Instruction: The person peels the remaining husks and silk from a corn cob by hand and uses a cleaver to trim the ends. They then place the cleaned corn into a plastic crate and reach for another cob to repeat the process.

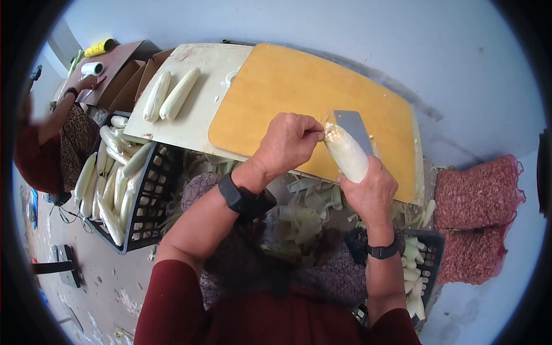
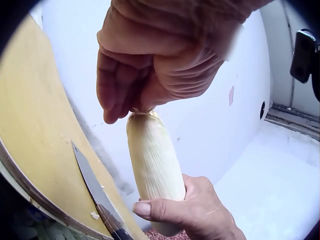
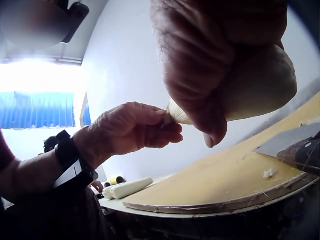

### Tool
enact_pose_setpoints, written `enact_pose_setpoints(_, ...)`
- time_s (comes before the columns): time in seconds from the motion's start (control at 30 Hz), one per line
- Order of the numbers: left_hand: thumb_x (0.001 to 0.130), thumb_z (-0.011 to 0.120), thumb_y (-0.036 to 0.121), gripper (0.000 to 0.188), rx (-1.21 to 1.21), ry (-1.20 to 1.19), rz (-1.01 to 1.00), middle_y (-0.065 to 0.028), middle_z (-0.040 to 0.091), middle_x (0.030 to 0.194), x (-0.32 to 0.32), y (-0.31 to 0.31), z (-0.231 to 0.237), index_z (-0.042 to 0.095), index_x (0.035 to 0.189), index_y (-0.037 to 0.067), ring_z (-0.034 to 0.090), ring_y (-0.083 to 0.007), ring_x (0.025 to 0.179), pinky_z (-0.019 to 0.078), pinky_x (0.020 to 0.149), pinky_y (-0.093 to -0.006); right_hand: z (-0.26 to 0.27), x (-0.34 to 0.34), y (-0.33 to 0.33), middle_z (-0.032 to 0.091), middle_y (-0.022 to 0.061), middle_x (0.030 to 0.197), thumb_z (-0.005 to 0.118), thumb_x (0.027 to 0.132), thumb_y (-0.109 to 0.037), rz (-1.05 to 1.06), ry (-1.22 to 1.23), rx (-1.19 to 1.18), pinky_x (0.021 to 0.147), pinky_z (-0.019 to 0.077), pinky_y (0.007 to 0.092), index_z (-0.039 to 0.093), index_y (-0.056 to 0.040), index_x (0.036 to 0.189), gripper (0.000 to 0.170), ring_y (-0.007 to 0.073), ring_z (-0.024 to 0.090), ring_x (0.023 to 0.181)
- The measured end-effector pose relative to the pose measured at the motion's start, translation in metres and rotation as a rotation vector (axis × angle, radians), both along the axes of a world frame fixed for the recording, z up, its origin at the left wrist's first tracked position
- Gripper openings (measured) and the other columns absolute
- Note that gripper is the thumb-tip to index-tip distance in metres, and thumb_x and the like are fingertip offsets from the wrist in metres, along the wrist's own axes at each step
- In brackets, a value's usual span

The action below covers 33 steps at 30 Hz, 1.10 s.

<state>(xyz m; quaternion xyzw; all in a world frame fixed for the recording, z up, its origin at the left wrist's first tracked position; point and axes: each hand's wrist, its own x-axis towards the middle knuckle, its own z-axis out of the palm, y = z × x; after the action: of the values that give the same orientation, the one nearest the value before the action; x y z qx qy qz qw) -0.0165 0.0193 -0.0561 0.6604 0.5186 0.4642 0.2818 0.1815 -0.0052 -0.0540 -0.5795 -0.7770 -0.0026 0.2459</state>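
An ear of corn [image 1: 347, 154] in pale husk is held up over the near edge of a yellow cutting board [image 1: 299, 86]. My right hand [image 1: 372, 190] grips its lower part, fingers wrapped around it. At the top end, where some kernels and loose silk show, my left hand [image 1: 287, 141] pinches with thumb and fingertips. The left wrist view shows those fingertips right at the tip of the ear [image 2: 155, 160]. Behind the ear a broad-bladed knife [image 1: 355, 127] lies on the board, its dark handle [image 2: 112, 222] toward the near edge.
Two husked-over ears [image 1: 180, 95] lie on the white tabletop [image 1: 198, 60] left of the board. A black crate [image 1: 150, 184] full of ears stands left; another crate [image 1: 438, 253] stands right. Red mesh sacks [image 1: 474, 195] lean by the wall. Another person's arm [image 1: 60, 118] shows far left.
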Motion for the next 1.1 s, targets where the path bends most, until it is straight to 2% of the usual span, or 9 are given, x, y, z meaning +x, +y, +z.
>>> enact_pose_setpoints(0.3, 0.074, 0.063, 0.007, 0.012, 0.006, 0.125, 0.036, -0.0165, 0.063, 0.064, -0.001, 0.003, -0.004, 0.067, 0.078, -0.004, 0.063, -0.0203, 0.056, 0.0480, 0.054, -0.0296, 0.004, -0.003, -0.002, 0.060, 0.0186, 0.074, 0.080, 0.056, -0.022, -0.027, -0.073, -0.078, 0.062, 0.0474, 0.0445, 0.053, -0.0015, 0.080, 0.042, 0.0363, 0.061, 0.070)
enact_pose_setpoints(0.37, 0.072, 0.061, 0.006, 0.012, -0.067, 0.155, 0.025, -0.0162, 0.063, 0.062, -0.003, 0.004, -0.003, 0.066, 0.077, -0.004, 0.062, -0.0196, 0.055, 0.0478, 0.053, -0.0296, 0.004, -0.003, -0.002, 0.060, 0.0187, 0.074, 0.080, 0.056, -0.022, -0.028, -0.066, -0.084, 0.062, 0.0475, 0.0446, 0.053, -0.0014, 0.080, 0.042, 0.0364, 0.061, 0.070)
enact_pose_setpoints(0.6, 0.072, 0.060, 0.007, 0.011, -0.144, 0.101, 0.001, -0.0153, 0.062, 0.060, -0.006, 0.005, -0.004, 0.066, 0.074, -0.003, 0.061, -0.0192, 0.053, 0.0475, 0.052, -0.0303, 0.002, -0.003, -0.002, 0.061, 0.0194, 0.073, 0.080, 0.056, -0.023, -0.015, -0.062, -0.092, 0.062, 0.0478, 0.0444, 0.054, -0.0009, 0.080, 0.042, 0.0367, 0.061, 0.069)
enact_pose_setpoints(0.77, 0.073, 0.058, 0.005, 0.009, 0.013, 0.179, 0.039, -0.0125, 0.062, 0.060, 0.000, 0.005, -0.008, 0.061, 0.072, -0.003, 0.061, -0.0163, 0.056, 0.0472, 0.053, -0.0294, 0.002, -0.004, -0.002, 0.061, 0.0193, 0.072, 0.080, 0.056, -0.023, -0.014, -0.057, -0.073, 0.061, 0.0479, 0.0447, 0.054, -0.0008, 0.078, 0.041, 0.0370, 0.061, 0.067)
enact_pose_setpoints(0.9, 0.075, 0.056, 0.005, 0.008, 0.100, 0.157, 0.050, -0.0096, 0.060, 0.061, 0.003, 0.005, -0.007, 0.058, 0.072, -0.002, 0.060, -0.0143, 0.058, 0.0475, 0.054, -0.0293, 0.006, -0.005, -0.003, 0.062, 0.0201, 0.072, 0.081, 0.055, -0.023, -0.029, 0.057, -0.128, 0.062, 0.0486, 0.0430, 0.054, 0.0006, 0.078, 0.043, 0.0372, 0.062, 0.068)
enact_pose_setpoints(0.97, 0.081, 0.052, 0.006, 0.008, -0.048, -0.124, -0.054, -0.0073, 0.059, 0.067, 0.002, 0.005, -0.007, 0.056, 0.078, -0.001, 0.059, -0.0144, 0.062, 0.0479, 0.058, -0.0301, 0.009, -0.004, -0.003, 0.062, 0.0204, 0.073, 0.081, 0.054, -0.024, -0.044, 0.114, -0.164, 0.062, 0.0488, 0.0421, 0.054, 0.0012, 0.078, 0.043, 0.0371, 0.062, 0.069)
enact_pose_setpoints(1.0, 0.081, 0.052, 0.006, 0.008, -0.042, -0.124, -0.054, -0.0073, 0.059, 0.067, 0.002, 0.004, -0.006, 0.056, 0.078, -0.001, 0.059, -0.0144, 0.062, 0.0479, 0.058, -0.0301, 0.010, -0.004, -0.003, 0.062, 0.0205, 0.073, 0.081, 0.054, -0.024, -0.042, 0.167, -0.219, 0.063, 0.0489, 0.0412, 0.055, 0.0019, 0.079, 0.044, 0.0363, 0.062, 0.069)
enact_pose_setpoints(1.07, 0.086, 0.049, 0.008, 0.009, -0.147, -0.563, -0.156, -0.0059, 0.058, 0.074, 0.001, 0.004, -0.004, 0.053, 0.081, 0.001, 0.058, -0.0141, 0.066, 0.0469, 0.063, -0.0289, 0.012, -0.002, -0.003, 0.062, 0.0206, 0.073, 0.081, 0.055, -0.024, -0.038, 0.222, -0.265, 0.063, 0.0490, 0.0402, 0.056, 0.0026, 0.080, 0.045, 0.0355, 0.063, 0.069)
enact_pose_setpoints(1.1, 0.086, 0.049, 0.008, 0.009, -0.138, -0.560, -0.158, -0.0059, 0.058, 0.074, -0.002, 0.005, -0.002, 0.053, 0.081, 0.001, 0.058, -0.0141, 0.066, 0.0469, 0.063, -0.0289, 0.012, 0.000, -0.003, 0.063, 0.0161, 0.076, 0.080, 0.056, -0.020, -0.005, 0.303, -0.316, 0.064, 0.0485, 0.0357, 0.058, 0.0035, 0.086, 0.044, 0.0269, 0.062, 0.070)
